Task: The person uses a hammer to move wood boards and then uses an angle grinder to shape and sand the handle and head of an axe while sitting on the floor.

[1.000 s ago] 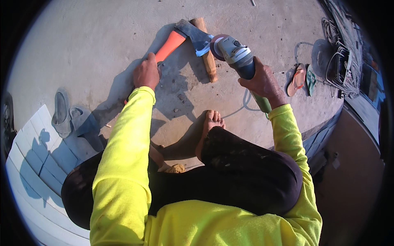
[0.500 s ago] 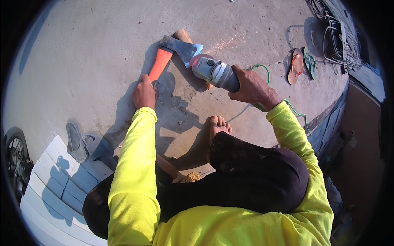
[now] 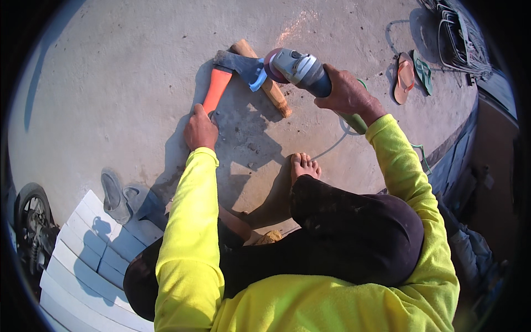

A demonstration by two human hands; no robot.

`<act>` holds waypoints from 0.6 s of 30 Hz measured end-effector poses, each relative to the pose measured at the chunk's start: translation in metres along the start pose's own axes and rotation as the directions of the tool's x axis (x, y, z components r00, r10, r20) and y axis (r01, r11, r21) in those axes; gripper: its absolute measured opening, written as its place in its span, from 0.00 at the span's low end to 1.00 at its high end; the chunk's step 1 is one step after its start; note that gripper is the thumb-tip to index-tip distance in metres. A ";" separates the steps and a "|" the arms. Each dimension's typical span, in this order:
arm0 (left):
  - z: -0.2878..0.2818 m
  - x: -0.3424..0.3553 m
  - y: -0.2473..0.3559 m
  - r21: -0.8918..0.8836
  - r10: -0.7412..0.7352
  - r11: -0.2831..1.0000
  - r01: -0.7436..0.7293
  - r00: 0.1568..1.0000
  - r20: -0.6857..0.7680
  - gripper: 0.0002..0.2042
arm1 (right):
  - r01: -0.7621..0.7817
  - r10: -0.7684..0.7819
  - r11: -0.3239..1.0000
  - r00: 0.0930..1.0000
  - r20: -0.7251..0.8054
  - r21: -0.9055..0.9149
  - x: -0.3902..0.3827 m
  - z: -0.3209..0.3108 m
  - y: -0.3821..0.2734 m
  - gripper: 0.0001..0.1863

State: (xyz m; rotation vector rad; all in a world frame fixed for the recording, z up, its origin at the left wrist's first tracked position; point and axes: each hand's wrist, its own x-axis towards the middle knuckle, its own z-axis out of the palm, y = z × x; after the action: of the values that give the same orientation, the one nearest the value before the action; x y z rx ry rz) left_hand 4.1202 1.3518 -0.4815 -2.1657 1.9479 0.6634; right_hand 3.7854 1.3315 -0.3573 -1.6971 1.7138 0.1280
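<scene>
My left hand [image 3: 201, 128] is closed around the orange handle of an axe [image 3: 217, 88]. Its dark metal head lies across a round wooden piece [image 3: 275, 97] on the ground, and the cutting edge shines bluish. My right hand [image 3: 349, 95] grips the body of an angle grinder [image 3: 304, 71] with a reddish disc. The disc is held just to the right of the axe head, seemingly a little apart from the edge. A few orange sparks [image 3: 292, 29] show on the ground beyond the grinder. A green cord [image 3: 362, 83] shows behind my right hand.
Orange and green flip-flops [image 3: 405, 78] lie at the far right beside bundled bent metal rods [image 3: 464, 44]. Grey sandals [image 3: 115, 197] and white panels [image 3: 91, 260] are at the left, near a motorcycle wheel [image 3: 32, 213]. My bare foot [image 3: 304, 166] rests on the concrete.
The grinder has moved off the axe's edge, slightly right and away from me, baring more of the wooden piece. The spark spray has shifted farther off. My left hand keeps its hold.
</scene>
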 end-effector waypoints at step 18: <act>0.015 0.005 -0.016 -0.022 0.022 1.000 -0.022 1.000 -0.007 0.15 | 0.086 -0.076 0.994 0.988 0.135 -0.072 -0.017 0.024 -0.024 0.34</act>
State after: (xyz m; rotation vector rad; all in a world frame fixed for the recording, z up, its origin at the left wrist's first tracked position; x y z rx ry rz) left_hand 4.1329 1.3549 -0.4996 -2.1654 1.9797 0.6853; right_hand 3.8147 1.3551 -0.3569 -1.7714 1.5585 0.2665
